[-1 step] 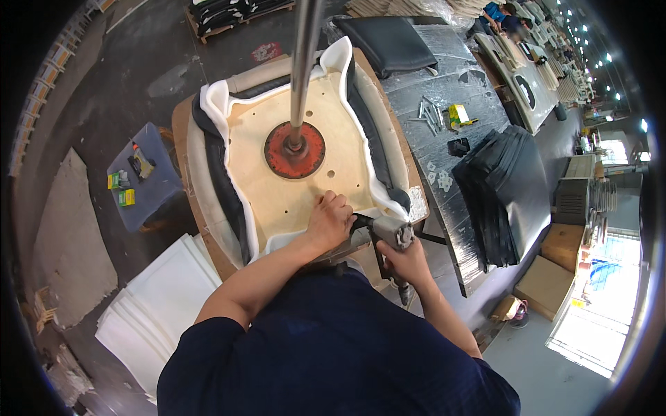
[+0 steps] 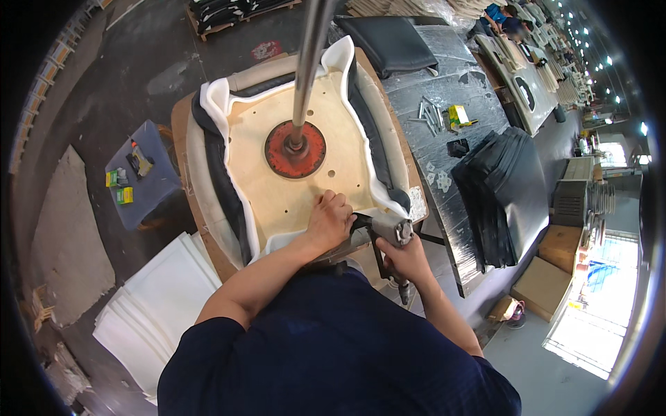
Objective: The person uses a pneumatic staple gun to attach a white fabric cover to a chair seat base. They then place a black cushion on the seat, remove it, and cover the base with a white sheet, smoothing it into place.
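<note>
The white cover edge (image 2: 291, 239) is pressed onto the near side of the plywood seat base (image 2: 291, 187) by the closed left hand (image 2: 331, 220), while the staple gun (image 2: 388, 229) is held in the right hand (image 2: 406, 258) just beside it.

Small green and yellow boxes (image 2: 119, 187) sit on a blue stool (image 2: 156, 187) at left; a yellow-green box (image 2: 458, 115) lies on the desk (image 2: 444, 76); brown cartons (image 2: 551, 277) stand lower right.
</note>
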A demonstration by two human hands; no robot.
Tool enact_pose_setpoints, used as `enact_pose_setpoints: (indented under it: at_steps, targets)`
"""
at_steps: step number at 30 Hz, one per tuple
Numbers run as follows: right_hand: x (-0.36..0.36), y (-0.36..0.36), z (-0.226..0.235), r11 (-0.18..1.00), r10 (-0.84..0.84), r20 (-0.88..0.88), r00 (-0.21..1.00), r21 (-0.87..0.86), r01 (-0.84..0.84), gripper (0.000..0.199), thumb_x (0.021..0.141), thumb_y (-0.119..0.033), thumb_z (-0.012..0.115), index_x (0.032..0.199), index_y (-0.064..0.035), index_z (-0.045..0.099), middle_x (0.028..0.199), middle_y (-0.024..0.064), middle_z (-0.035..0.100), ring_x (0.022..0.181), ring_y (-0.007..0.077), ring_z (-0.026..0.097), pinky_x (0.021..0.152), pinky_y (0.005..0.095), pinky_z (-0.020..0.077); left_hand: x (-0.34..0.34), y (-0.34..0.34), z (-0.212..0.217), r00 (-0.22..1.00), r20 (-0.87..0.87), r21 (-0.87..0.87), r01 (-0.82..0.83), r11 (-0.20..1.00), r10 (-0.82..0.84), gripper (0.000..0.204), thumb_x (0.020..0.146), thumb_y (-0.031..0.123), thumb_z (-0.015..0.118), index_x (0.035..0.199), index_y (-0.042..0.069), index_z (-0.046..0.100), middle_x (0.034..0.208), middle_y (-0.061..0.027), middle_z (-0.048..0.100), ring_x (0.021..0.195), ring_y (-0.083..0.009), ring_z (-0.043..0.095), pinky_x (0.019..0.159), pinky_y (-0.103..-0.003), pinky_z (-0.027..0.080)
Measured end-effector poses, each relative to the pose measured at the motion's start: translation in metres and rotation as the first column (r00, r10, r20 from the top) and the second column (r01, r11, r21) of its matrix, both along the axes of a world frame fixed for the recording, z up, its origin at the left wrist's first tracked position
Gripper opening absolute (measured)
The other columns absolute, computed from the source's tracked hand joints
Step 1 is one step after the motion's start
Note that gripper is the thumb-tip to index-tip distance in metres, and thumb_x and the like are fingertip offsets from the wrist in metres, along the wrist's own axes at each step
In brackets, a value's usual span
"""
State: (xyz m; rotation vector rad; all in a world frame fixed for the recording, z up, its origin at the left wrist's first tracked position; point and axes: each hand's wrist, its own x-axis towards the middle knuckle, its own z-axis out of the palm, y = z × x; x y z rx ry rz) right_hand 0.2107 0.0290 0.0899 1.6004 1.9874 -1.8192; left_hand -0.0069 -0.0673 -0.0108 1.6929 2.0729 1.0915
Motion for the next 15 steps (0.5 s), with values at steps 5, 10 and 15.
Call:
enact_pose_setpoints:
  at_steps: [5, 10, 15]
  targets:
    - [-0.039, 0.023, 0.016, 0.997, 0.038, 0.02, 0.999, -0.064, -0.036, 0.031, 0.101, -0.026, 0.087, 0.108, 0.0025, 0.075, 0.073, 0.0009, 0.07, 0.054, 0.0095, 0.066, 0.048, 0.0291, 0.05, 0.0, 0.008, -0.005, 0.998, 0.001, 0.013, -0.07, 0.997, 0.07, 0.018, 0.086, 0.02, 0.086, 0.077, 0.011, 0.073, 0.096, -0.0055, 0.063, 0.106, -0.0302, 0.06, 0.096, -0.05, 0.044]
    - [-0.057, 0.03, 0.014, 0.995, 0.092, 0.136, 0.986, -0.047, -0.087, 0.033, 0.1, -0.028, 0.088, 0.105, 0.0023, 0.076, 0.071, 0.0024, 0.07, 0.053, 0.0112, 0.066, 0.048, 0.0302, 0.0498, 0.0, 0.013, -0.011, 0.995, 0.05, 0.017, -0.09, 0.996, 0.09, 0.017, 0.085, 0.02, 0.085, 0.079, 0.011, 0.072, 0.097, -0.0061, 0.063, 0.107, -0.0308, 0.06, 0.096, -0.05, 0.043]
    - [-0.065, 0.032, 0.011, 0.989, 0.11, 0.208, 0.972, 0.071, -0.128, 0.034, 0.097, -0.03, 0.089, 0.098, 0.0023, 0.077, 0.064, 0.0032, 0.068, 0.051, 0.0123, 0.065, 0.049, 0.0331, 0.0497, 0.002, 0.013, -0.01, 0.996, 0.024, 0.02, -0.09, 0.996, 0.09, 0.015, 0.086, 0.02, 0.084, 0.084, 0.011, 0.073, 0.1, -0.0074, 0.063, 0.106, -0.0314, 0.059, 0.097, -0.049, 0.043]
